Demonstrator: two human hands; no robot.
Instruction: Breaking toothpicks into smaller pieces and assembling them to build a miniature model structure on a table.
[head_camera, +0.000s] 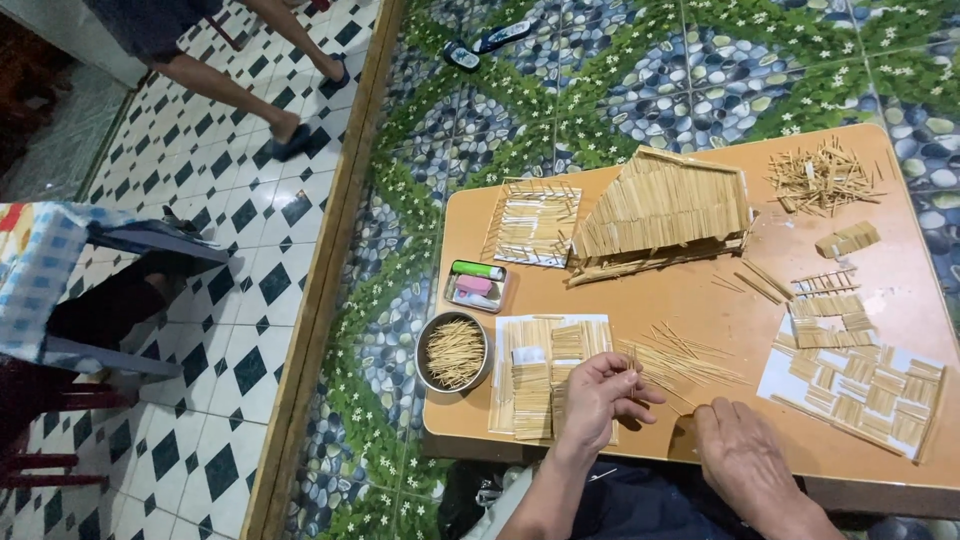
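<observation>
My left hand (600, 395) rests at the near edge of a low wooden table (690, 300). Its fingers are curled and pinch the end of a loose pile of thin sticks (685, 362). Palm down at the table's front edge lies my right hand (740, 455), its fingertips close to the same pile and nothing held in it. Under my left hand lie sheets of glued stick panels (540, 375). A model house roof made of sticks (662, 208) stands at the middle of the table.
A round metal bowl of sticks (455, 352) and a small tray with glue (476, 285) sit at the table's left. More stick panels (860, 385) and a stick heap (822, 176) lie on the right. Another person's legs (250, 95) stand far left by chairs.
</observation>
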